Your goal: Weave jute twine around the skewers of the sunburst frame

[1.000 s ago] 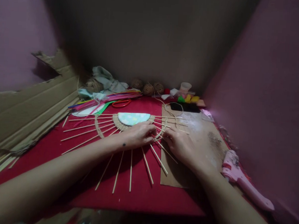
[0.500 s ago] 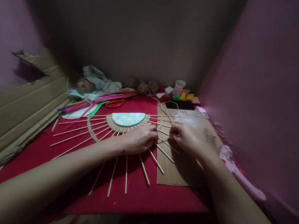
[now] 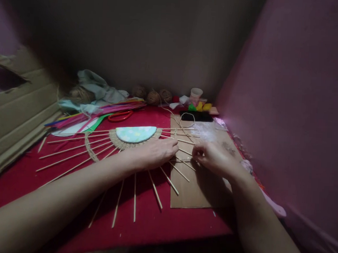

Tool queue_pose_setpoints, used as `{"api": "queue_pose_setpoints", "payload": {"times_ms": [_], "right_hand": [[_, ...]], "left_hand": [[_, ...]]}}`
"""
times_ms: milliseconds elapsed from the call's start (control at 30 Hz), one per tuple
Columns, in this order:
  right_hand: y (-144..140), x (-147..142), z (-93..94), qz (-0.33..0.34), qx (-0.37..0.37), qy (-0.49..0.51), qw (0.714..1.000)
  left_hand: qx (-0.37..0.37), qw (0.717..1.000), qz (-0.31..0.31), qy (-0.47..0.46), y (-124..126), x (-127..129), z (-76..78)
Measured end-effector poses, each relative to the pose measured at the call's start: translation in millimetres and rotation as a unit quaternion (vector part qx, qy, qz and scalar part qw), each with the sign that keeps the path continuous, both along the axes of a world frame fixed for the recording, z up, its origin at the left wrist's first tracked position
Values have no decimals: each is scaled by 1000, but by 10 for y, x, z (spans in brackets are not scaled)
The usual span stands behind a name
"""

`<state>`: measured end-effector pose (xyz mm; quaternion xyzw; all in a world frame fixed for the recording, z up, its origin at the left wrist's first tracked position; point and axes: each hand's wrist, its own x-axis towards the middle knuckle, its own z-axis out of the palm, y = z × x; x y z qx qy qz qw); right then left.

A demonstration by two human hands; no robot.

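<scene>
A half-round frame of thin wooden sticks fans out toward me from a woven twine band. A pale green floral cloth half-circle covers its centre. My left hand lies across the right-hand sticks, fingertips closed at one of them and hiding the woven band beneath. Just right of the stick ends, my right hand pinches twine, which runs between the sticks. A second arc of twine crosses the left sticks farther out.
Twine balls, a cup and a dark phone-like slab line the back. Red-handled scissors lie near coloured strips. A brown board sits under the right sticks; cardboard stands left, a pink wall right.
The view has shifted, so most things sit farther left. My right hand has drawn slightly lower and still pinches the twine; my left hand stays on the sticks.
</scene>
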<state>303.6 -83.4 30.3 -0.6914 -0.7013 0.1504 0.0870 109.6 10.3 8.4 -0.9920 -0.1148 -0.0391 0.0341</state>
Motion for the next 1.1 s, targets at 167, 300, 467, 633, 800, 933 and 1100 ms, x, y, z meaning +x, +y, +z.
{"api": "queue_pose_setpoints", "payload": {"times_ms": [167, 300, 467, 633, 800, 933, 1100], "right_hand": [[-70, 25, 84, 22, -50, 43, 998], [-89, 80, 88, 38, -74, 37, 996], [-86, 128, 53, 56, -91, 24, 994], [-120, 114, 71, 68, -110, 46, 991], [-124, 121, 80, 77, -95, 39, 992], [-95, 136, 34, 85, -102, 29, 991], [-92, 123, 30, 102, -109, 21, 989]], "left_hand": [[-6, 1000, 12, 19, 22, 4, -19], [4, 1000, 8, 6, 25, -4, -9], [-4, 1000, 15, 3, 29, -18, 7], [-7, 1000, 21, 5, 47, -26, 7], [-15, 1000, 22, 6, 57, -31, 6], [-9, 1000, 17, -5, 76, -46, -20], [-4, 1000, 8, -15, 96, -55, -55]]}}
